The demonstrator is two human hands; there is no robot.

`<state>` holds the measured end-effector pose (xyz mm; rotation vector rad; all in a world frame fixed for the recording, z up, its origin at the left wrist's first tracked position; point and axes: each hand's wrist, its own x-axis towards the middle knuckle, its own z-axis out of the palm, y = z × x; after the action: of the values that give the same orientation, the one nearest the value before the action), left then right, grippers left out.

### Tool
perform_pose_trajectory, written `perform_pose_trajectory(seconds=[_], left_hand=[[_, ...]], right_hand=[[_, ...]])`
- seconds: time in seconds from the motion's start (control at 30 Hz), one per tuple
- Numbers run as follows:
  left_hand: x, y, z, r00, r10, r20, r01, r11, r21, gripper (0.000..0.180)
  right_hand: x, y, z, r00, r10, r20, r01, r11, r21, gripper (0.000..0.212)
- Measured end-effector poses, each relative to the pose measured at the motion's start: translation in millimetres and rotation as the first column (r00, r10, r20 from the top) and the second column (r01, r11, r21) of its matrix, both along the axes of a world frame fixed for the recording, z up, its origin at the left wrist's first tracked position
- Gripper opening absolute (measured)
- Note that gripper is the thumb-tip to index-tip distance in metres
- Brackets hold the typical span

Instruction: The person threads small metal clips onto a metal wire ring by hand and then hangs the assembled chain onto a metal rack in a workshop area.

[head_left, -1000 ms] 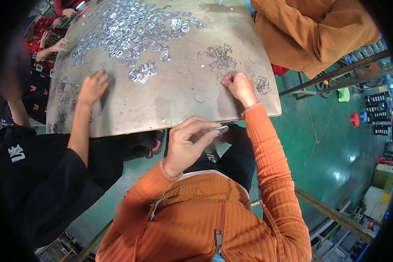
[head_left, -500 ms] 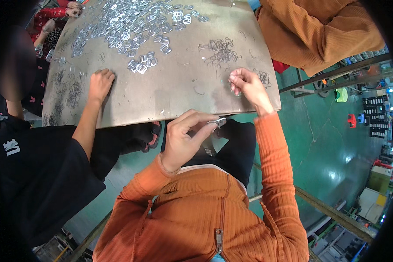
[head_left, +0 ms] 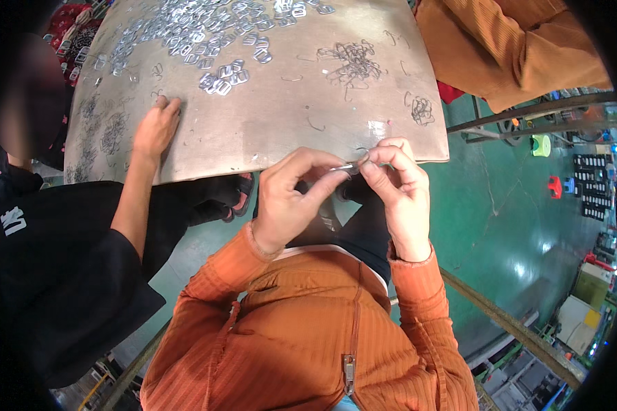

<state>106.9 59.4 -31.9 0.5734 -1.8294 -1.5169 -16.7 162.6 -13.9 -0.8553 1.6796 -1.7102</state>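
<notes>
Two bare hands, extending from an orange ribbed jacket (head_left: 288,335), are brought together at the near edge of the table (head_left: 253,137). Left hand (head_left: 284,198): thumb and forefinger pinched on a metal buckle (head_left: 344,168), which lies between the two hands. Right hand (head_left: 406,195): fingertips drawn close together at the buckle's right end; whether they grip it or a wire is too small to tell.

Beyond the edge lies a single bent wire (head_left: 315,125). To the left, a co-worker's hand (head_left: 156,130) rests on the tabletop, fingers bent. To the right lies a small tangle of wires (head_left: 421,109), with a larger wire pile (head_left: 353,60) farther up. A small buckle cluster (head_left: 223,79) sits left of that pile, just below the main buckle heap (head_left: 192,31). At the far right corner, a tan corduroy sleeve (head_left: 521,48) is noted.
</notes>
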Motion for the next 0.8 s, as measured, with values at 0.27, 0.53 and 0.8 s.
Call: perform_pose_trajectory(seconds=[0.27, 0.53, 0.8], left_hand=[[3.2, -30.4, -7.8, 0.986, -0.001, 0.166, 0.044, 0.966, -0.256, 0.016], [-14.7, -191.7, -87.2, 0.691, 0.661, 0.292, -0.202, 0.564, -0.801, 0.017], [-21.7, -197.0, -82.0, 0.679, 0.498, 0.539, -0.034, 0.755, -0.655, 0.020]], right_hand=[[13.0, -0.9, 2.4, 0.982, -0.129, -0.137, 0.122, 0.991, -0.057, 0.008], [16.2, 2.4, -1.7, 0.985, -0.111, -0.133, 0.107, 0.994, -0.036, 0.008], [13.1, 5.0, -13.0, 0.984, -0.132, -0.118, 0.136, 0.991, 0.019, 0.009]])
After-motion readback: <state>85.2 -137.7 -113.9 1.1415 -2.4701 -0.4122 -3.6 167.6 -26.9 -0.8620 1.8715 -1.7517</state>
